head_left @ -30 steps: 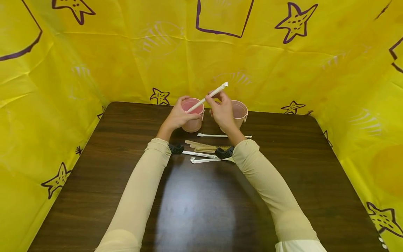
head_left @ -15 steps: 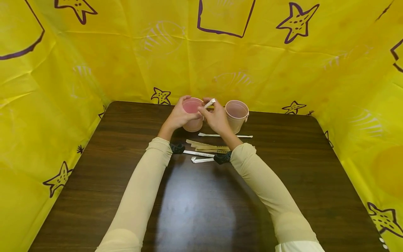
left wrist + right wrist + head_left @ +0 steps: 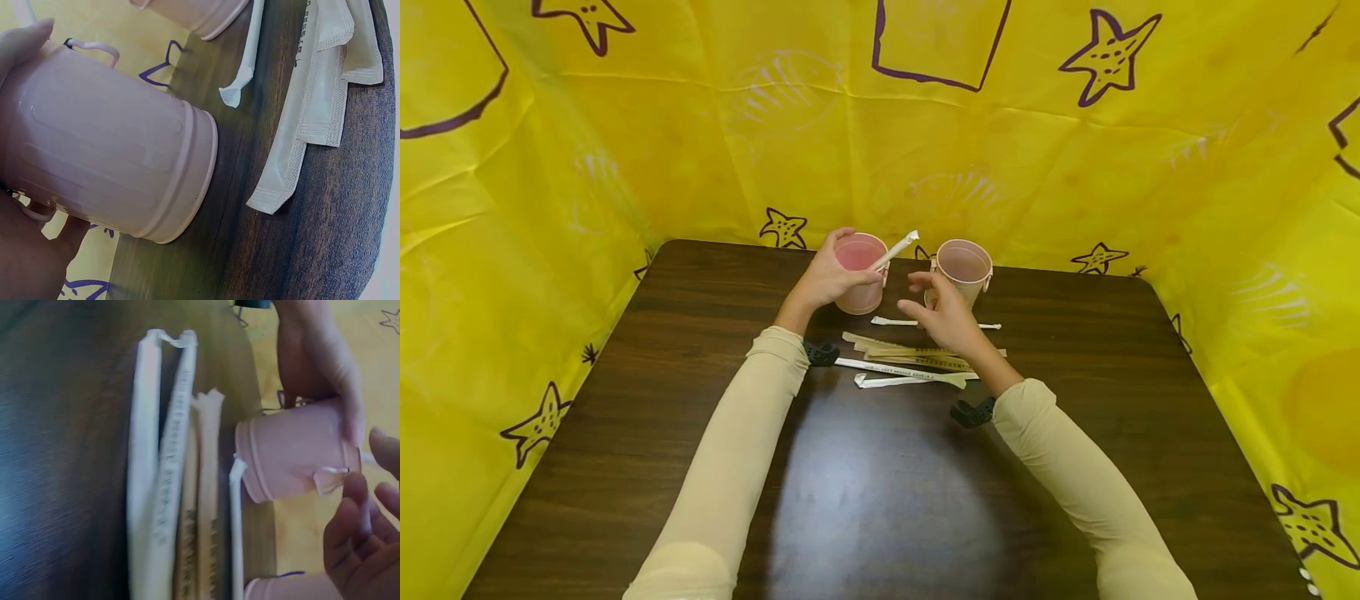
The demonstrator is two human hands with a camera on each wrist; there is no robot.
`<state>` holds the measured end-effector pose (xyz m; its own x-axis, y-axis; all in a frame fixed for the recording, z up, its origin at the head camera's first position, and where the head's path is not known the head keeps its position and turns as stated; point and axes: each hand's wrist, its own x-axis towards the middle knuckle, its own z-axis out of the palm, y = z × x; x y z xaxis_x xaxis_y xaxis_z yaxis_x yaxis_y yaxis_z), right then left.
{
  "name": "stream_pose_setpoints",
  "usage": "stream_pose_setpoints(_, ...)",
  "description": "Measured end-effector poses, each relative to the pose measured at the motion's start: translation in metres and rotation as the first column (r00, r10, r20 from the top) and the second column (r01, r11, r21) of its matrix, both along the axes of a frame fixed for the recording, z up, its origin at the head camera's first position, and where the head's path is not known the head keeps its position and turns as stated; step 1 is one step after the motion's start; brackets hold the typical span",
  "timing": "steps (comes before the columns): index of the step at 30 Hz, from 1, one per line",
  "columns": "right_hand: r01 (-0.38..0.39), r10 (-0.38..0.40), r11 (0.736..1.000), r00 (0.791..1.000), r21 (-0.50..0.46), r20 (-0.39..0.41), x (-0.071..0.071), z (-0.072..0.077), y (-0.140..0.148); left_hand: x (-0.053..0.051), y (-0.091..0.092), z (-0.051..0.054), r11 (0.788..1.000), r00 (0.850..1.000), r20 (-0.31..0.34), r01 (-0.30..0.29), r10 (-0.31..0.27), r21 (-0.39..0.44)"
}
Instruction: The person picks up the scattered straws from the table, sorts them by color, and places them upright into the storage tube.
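My left hand [image 3: 823, 279] grips a small pink pail [image 3: 859, 300] at the back of the table, thumb along the near rim and fingers round the far side. Leaning out of this pail is a white paper-wrapped straw [image 3: 897, 249], its upper end pointing up and right. My right hand [image 3: 949, 317] hovers just right of the straw with loosely bent fingers and nothing in them. Beside it stands a second pink pail [image 3: 966, 267], partly hidden by the hand. In the left wrist view the held pail [image 3: 106, 144] shows its ribbed side and a small handle.
A thin white wrapped stick [image 3: 891, 321] lies crosswise in front of the pails. Nearer lie several flat tan paper packets [image 3: 880, 346] and white printed wrappers [image 3: 880, 367], overlapping. A yellow patterned cloth [image 3: 700, 150] rises behind the dark wooden table [image 3: 865, 500].
My right hand lowered the straw into the left pail, let it go and drew back to the right and nearer. The left hand kept its grip on the pail.
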<state>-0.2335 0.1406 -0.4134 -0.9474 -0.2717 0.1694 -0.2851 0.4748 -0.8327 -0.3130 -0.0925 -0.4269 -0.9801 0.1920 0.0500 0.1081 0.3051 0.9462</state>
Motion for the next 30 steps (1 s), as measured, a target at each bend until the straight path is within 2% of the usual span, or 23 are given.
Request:
stream_pose_setpoints(6, -0.021, 0.022, 0.990, 1.000, 0.138, -0.008, 0.023, -0.011, 0.016, -0.002, 0.001, -0.001, 1.000, 1.000, 0.009, 0.004, -0.004, -0.001)
stream_pose_setpoints(11, -0.060, 0.067, 0.968, 0.998, 0.245, -0.022, 0.037, -0.018, 0.020, -0.002, 0.000, -0.001, 1.000, 1.000, 0.008, 0.003, -0.003, 0.004)
stream_pose_setpoints(16, -0.088, 0.117, 0.924, 0.992, 0.372, -0.055, 0.047, -0.026, 0.018, -0.001, 0.001, 0.000, 1.000, 1.000, 0.005, 0.004, -0.004, 0.008)
stream_pose_setpoints(24, -0.059, 0.147, 0.841, 0.982, 0.538, -0.123, 0.055, -0.037, 0.009, 0.001, 0.002, 0.001, 1.000, 1.000, 0.012, 0.009, -0.009, 0.022)
stream_pose_setpoints(30, -0.070, 0.195, 0.810, 0.969, 0.583, -0.154, 0.056, -0.041, 0.005, 0.000, 0.000, 0.000, 1.000, 1.000, 0.012, 0.005, -0.006, 0.009)
